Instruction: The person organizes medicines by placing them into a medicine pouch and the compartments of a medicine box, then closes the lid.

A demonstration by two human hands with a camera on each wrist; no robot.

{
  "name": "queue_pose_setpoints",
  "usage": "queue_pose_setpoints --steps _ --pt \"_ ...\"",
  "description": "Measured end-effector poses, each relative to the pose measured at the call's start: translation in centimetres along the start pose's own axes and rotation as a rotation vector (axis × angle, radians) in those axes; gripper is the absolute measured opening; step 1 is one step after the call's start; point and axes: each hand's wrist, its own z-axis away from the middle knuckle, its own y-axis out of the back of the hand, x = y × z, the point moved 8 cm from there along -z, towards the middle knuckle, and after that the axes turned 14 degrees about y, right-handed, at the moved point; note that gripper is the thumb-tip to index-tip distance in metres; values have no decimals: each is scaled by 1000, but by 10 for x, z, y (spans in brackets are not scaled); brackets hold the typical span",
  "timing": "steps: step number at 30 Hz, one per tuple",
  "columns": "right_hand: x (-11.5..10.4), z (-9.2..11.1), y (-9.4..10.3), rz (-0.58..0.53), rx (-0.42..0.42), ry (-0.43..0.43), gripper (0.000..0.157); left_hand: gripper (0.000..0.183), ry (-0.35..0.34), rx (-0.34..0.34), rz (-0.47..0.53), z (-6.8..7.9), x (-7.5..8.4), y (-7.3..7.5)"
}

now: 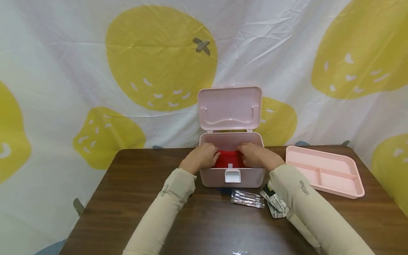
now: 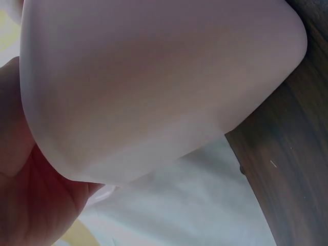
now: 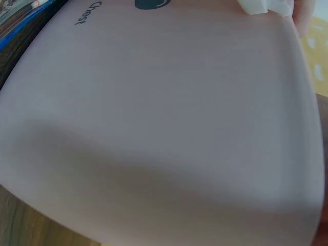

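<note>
A pale pink lidded box (image 1: 248,179) stands at the table's back with its lid (image 1: 230,106) raised and white latch (image 1: 232,175) hanging at the front. Inside lies a red soft-looking item (image 1: 227,159); its kind cannot be made out. My left hand (image 1: 204,156) reaches over the left rim and holds the item's left side, thumb towards me. The right hand (image 1: 255,155) holds its right side. Both hands' fingertips are hidden. In the left wrist view, the box wall (image 2: 154,92) covers most of my left hand (image 2: 36,205). The box wall (image 3: 169,102) fills the right wrist view.
A pink divided tray (image 1: 325,170) lies to the right on the brown table (image 1: 134,198). Clear-wrapped packets (image 1: 247,199) and silvery printed packs (image 1: 277,207) lie before the box, near the right sleeve. A small shiny packet (image 1: 239,253) is at the bottom edge. A lemon-print curtain (image 1: 63,71) hangs behind.
</note>
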Motion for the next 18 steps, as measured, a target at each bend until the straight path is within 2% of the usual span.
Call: queue_pose_setpoints --steps 3,7,10,14,18 --pt "3 -1 -3 -22 -8 -21 22 23 -13 8 1 2 2 1" --pt "10 -4 -8 -24 6 -10 19 17 -50 38 11 6 6 5" --pt "13 -5 -12 -18 -13 -25 18 16 -62 48 10 7 9 8" --pt "15 -5 -16 -38 -76 -81 24 17 -64 47 7 9 11 9" --pt "17 -6 -20 -47 -94 -91 29 18 -79 52 10 11 11 8"
